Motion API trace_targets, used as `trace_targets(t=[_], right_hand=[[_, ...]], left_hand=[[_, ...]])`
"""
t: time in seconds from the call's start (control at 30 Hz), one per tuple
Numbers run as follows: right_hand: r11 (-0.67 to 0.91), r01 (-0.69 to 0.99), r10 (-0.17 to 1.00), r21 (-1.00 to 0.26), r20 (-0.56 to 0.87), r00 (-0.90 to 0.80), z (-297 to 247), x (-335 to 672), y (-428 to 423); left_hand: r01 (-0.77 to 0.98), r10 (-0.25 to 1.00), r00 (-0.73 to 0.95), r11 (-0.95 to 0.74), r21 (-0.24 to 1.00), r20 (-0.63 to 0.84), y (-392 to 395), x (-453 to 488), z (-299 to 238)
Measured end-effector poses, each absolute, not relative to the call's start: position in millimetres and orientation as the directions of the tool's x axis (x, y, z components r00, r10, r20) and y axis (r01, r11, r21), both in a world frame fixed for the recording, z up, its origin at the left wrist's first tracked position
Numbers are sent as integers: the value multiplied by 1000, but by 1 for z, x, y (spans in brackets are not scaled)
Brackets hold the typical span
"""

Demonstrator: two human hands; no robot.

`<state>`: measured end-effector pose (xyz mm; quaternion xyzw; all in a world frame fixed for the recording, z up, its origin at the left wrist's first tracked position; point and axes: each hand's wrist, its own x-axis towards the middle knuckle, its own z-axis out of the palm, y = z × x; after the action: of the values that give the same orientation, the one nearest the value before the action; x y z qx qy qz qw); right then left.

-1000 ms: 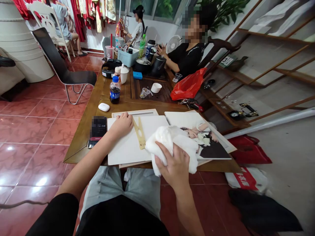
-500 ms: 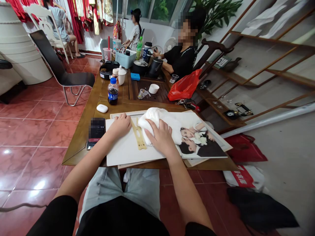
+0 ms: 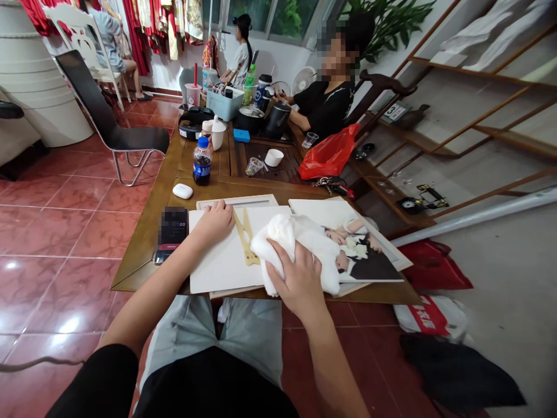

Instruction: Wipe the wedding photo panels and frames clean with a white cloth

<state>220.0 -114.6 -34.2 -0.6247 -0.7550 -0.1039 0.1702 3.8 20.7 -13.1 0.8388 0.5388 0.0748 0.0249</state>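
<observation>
My right hand (image 3: pixel 298 276) is closed round a bunched white cloth (image 3: pixel 278 238), which rests near the right front part of a blank white board (image 3: pixel 226 276). Loose folds of the cloth spread right, over part of a wedding photo print (image 3: pixel 374 261) of a couple. Flat on the board's upper left lies my left hand (image 3: pixel 219 222), holding nothing, fingers stretched forward. Between both hands lies a flat yellowish tool (image 3: pixel 246 235) with a forked far end and small holes at the near end. Framed panels (image 3: pixel 261 201) show beneath the board and print.
Left of the board are a phone (image 3: pixel 173 232) and a white earbud case (image 3: pixel 182 191). Beyond stand a cola bottle (image 3: pixel 202 162), a white bowl (image 3: pixel 274 157) and a red plastic bag (image 3: pixel 328 154). A person in black (image 3: pixel 328 98) sits at the table's far right. Shelves (image 3: pixel 491 136) line the right.
My right hand has moved the cloth toward me and slightly right, uncovering board behind it and covering part of the photo. My left hand has stayed in place on the board.
</observation>
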Motion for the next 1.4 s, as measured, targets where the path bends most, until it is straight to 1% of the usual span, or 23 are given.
trace_targets(t=[0.17,0.33,0.47,0.63,0.8,0.9,1.0,1.07,1.13,1.23,1.3,1.4], right_hand=[[183,982,914,-47,377,-152,-34,221,-121],[173,981,938,-81,318,-139,-27,222,-94],[138,985,954,-101,282,-105,-24,220,-68],[127,986,956,-109,279,-92,-22,214,-46],[132,985,954,-114,283,-95,-21,210,-41],[152,981,943,-122,313,-107,-20,214,-47],[184,968,909,-168,403,-103,-17,224,-57],[194,960,859,-203,508,-66,-13,235,-63],[185,959,784,-215,620,-12,-9,249,-69],[132,976,682,-175,730,38,2,272,-76],[78,987,681,-140,731,49,10,287,-79],[-9,993,760,-115,645,81,20,309,-79]], left_hand=[[899,906,414,-422,116,94,21,3,-14],[897,901,423,-431,102,93,22,3,-15],[895,902,423,-431,116,88,23,2,-14],[894,902,421,-430,127,93,23,3,-15],[898,904,414,-425,117,106,23,2,-16],[902,908,407,-417,114,100,23,2,-17],[903,910,406,-414,115,87,23,1,-16],[903,909,408,-415,113,84,24,1,-16],[903,909,407,-415,107,88,23,0,-15],[904,910,405,-413,114,89,23,0,-12],[901,910,404,-413,134,89,23,0,-11],[900,915,393,-403,167,91,23,-1,-9]])
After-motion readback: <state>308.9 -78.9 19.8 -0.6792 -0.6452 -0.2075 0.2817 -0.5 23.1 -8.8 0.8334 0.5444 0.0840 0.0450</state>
